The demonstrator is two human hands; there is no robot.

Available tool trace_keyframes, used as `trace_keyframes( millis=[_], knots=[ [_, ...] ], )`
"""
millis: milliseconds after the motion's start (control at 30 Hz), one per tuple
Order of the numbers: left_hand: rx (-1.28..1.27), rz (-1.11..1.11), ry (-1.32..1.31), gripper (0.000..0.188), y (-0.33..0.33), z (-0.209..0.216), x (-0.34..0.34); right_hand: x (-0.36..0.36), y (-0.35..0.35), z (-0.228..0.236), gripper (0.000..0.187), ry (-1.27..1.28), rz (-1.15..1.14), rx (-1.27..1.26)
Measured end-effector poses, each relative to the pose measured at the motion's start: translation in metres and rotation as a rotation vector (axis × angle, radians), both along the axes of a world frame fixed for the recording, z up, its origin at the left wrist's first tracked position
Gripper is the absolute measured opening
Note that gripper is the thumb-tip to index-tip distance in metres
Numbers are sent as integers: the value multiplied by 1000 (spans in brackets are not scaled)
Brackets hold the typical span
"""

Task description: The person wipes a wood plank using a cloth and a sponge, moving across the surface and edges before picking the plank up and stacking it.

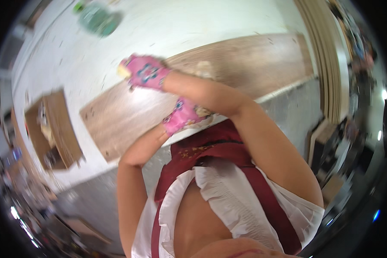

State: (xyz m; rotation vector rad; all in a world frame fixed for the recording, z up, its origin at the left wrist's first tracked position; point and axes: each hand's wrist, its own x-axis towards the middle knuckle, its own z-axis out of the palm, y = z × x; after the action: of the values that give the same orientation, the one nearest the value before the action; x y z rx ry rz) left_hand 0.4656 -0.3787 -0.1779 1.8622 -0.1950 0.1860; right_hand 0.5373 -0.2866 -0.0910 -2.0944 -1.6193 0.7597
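Note:
A long wood-grain board [253,60] lies across the white table, with small holes near its ends. My right hand [147,72], in a pink patterned glove, reaches across to the left over the board's far edge. Its fingers look closed, and a pale yellow bit [124,71] shows at their tips, too blurred to name. My left hand [185,116], gloved alike, is at the board's near edge beside my apron. Its fingers curl round something pale that I cannot make out. Beyond my right forearm a cream crumpled piece [205,69] rests on the board.
An open cardboard box [69,129] with small things inside stands at the left. A greenish clear bottle [98,20] with a green cap is at the far left. Long brown panels [324,56] are stacked along the right. Shavings or scraps dot the white tabletop [159,26].

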Motion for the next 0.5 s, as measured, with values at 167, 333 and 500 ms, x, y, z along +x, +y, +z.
trace_keyframes(
  millis=[167, 333, 500],
  knots=[
    [411, 74, -71, 40, 11, 34, -4, 88, -82, 15, 25, -80, -117, -228],
    [448, 102, -73, 40, -1, 17, -1, 257, -232, 11, 27, -255, -765, -359],
    [424, 3, -88, 39, -23, 37, 63, 313, -274, -5, 27, -371, -779, -17]
  ],
)
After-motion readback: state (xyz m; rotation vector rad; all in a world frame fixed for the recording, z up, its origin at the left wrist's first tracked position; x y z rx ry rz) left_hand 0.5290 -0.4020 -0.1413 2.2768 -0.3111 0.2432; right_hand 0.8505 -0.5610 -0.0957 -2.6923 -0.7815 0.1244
